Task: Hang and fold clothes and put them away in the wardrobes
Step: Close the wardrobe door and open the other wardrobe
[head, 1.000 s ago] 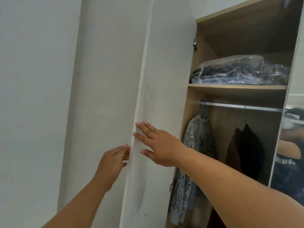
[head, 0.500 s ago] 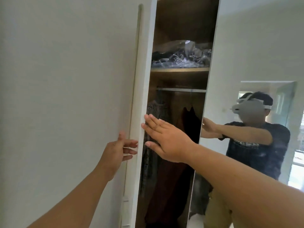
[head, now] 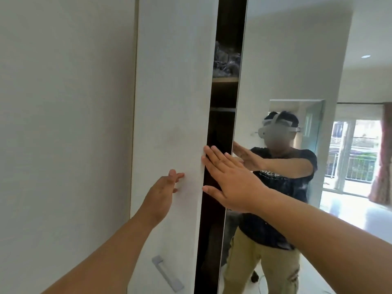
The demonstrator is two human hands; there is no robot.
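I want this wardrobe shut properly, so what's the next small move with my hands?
Probably keep pushing the white door closed with both the left hand and the right hand: a narrow dark gap remains beside the mirrored door.

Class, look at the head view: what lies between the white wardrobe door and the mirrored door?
A narrow dark gap into the wardrobe, showing a shelf with plastic-wrapped items. The right hand reaches across it from the white door towards the mirrored door.
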